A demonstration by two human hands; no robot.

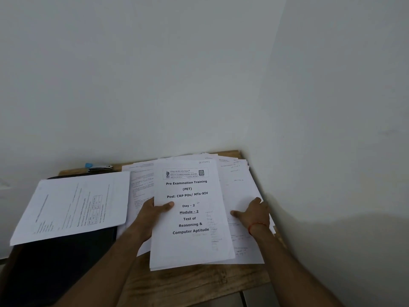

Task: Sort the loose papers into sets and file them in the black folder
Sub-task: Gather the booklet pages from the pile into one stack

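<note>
Pale bare walls meet in a corner, and tucked into it sits a small wooden surface point(194, 282), crowded with paperwork. Far left, the black folder point(62, 258) lies flat, taking up that whole side of the wood. On top of it rests a printed sheet point(73, 207), turned sideways and skewed, with a small table printed near its middle. Just behind the folder, close to the wall, lies a stapler point(99, 167) with a blue end.

Moving toward the middle, more loose papers point(141, 185) fan out flat just beside the folder. Now the left hand point(152, 212): it grips a thick stack point(190, 244) at its left edge, thumb pressed on the cover page, fingers hidden beneath. The cover reads "Pre Examination Training (PET)", Day 2, Module 2, with faint handwriting down its right side. The stack sits over the fanned papers, and its near end reaches out above bare wood. Whether it is lifted or resting there cannot be told.

On to the right, a spread of pages point(241, 191) stretches to the wall, small handwritten notes at their top corners. The right hand point(254, 212) lies palm down on that spread, fingers fairly straight, pressing the pages and grasping nothing. A red thread point(256, 226) circles its wrist.
</note>
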